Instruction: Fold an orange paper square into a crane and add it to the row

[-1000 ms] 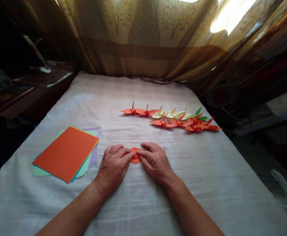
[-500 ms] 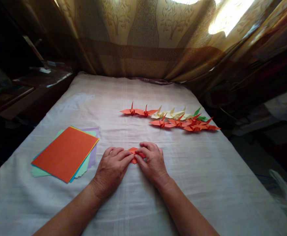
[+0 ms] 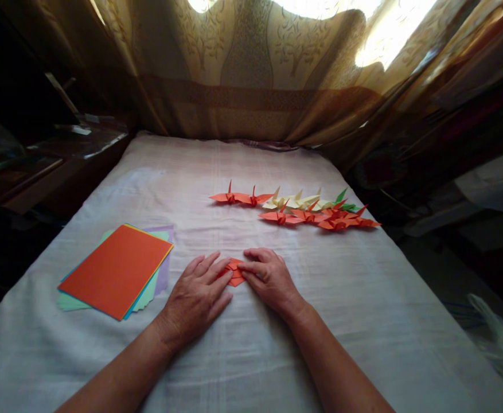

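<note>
I judge creasing: left hand (image 3: 197,292) and right hand (image 3: 272,282) press folded paper (image 3: 236,280) at six o'clock, pinch unclear; flatten next.

No text, label, brand, number or sign can be read.

Folded paper (image 3: 236,277) partly hidden by left hand (image 3: 197,295); curtain (image 3: 246,106) cropped.
</note>
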Action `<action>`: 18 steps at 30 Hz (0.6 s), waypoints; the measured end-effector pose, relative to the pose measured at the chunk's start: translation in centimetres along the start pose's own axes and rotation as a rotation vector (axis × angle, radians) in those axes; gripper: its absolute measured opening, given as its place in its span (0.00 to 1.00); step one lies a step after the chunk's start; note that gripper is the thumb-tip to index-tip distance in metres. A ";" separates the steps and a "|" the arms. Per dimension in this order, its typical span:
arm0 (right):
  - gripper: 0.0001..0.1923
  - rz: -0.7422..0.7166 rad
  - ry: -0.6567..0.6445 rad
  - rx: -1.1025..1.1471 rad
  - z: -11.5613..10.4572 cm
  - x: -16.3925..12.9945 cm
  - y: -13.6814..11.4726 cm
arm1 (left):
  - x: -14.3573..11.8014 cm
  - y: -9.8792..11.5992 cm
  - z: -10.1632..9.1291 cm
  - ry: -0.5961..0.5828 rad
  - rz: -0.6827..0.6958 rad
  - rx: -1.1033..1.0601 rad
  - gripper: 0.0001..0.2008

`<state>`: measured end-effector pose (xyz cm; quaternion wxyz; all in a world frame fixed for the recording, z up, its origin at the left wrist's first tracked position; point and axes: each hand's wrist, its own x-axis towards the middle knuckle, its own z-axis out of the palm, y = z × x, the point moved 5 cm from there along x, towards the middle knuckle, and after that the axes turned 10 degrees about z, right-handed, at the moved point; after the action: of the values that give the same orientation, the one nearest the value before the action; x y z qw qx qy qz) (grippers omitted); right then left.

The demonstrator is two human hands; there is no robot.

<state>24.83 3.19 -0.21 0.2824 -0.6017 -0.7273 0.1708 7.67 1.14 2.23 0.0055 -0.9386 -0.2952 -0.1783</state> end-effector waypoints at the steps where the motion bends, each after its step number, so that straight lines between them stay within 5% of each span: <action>1: 0.08 -0.007 -0.003 0.000 0.0 0.0 0.0 | -0.1 -0.1 0.1 -0.008 0.013 -0.015 0.17; 12: 0.12 0.017 -0.003 0.271 -0.3 0.9 1.2 | 1.4 -0.4 -0.1 -0.080 0.022 0.040 0.11; 18: 0.10 0.257 0.115 0.699 -1.0 1.5 3.2 | 3.3 0.2 -0.2 -0.207 0.201 0.201 0.11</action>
<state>27.76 5.23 -1.03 0.4873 -0.5640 -0.5268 0.4085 10.28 2.78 3.54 0.0865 -0.9715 -0.2150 -0.0488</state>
